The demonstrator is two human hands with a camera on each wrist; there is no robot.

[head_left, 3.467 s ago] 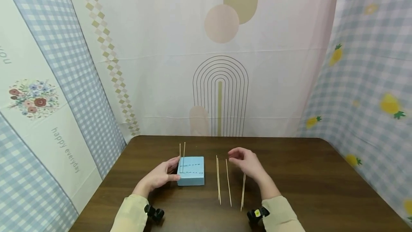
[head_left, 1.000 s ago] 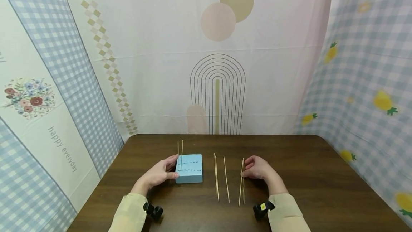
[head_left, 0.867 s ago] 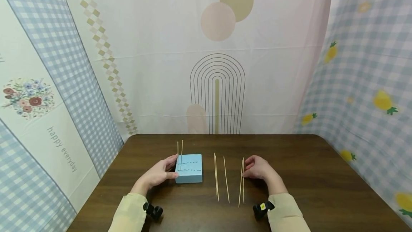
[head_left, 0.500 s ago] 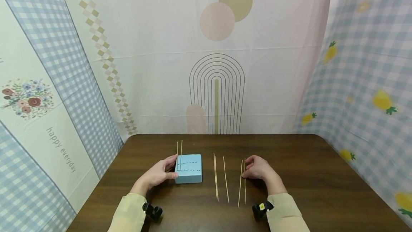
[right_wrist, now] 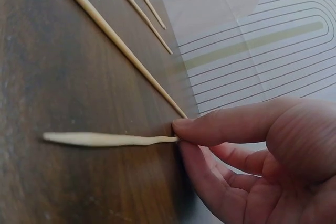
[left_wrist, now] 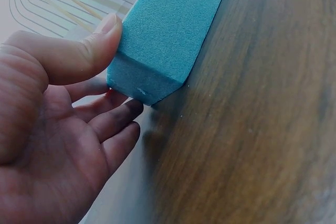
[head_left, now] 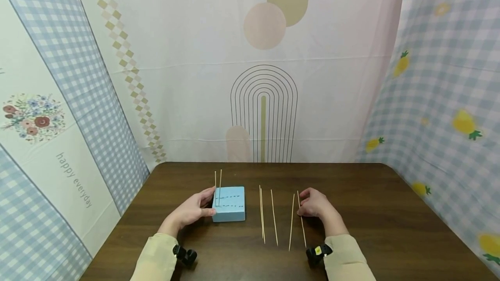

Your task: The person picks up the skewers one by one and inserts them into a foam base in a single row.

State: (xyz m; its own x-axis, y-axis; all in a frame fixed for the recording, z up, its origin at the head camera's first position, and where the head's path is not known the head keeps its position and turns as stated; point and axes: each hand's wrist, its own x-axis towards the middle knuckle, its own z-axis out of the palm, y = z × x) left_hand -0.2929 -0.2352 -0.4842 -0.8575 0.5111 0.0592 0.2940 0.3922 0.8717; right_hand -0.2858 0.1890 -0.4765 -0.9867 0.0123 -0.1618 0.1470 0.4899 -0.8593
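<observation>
Our left hand [head_left: 191, 211] held the blue foam block [head_left: 230, 203] on the table [head_left: 371, 211], thumb on its top edge and fingers against its side, likely so it would not slide. Two skewers [head_left: 218, 181] stood in the block just past our thumb. Our right hand [head_left: 314, 204] pinched the far end of one bamboo skewer [head_left: 301, 220] lying flat on the table. Four more loose skewers [head_left: 273, 218] lay between our hands, which stayed well apart.

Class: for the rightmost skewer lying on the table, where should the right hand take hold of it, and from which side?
Pinch the rightmost skewer near its far end, coming from the right. It lies flat and thin, apart from its neighbour, and the right hand already pinches it there between thumb and fingertip.
</observation>
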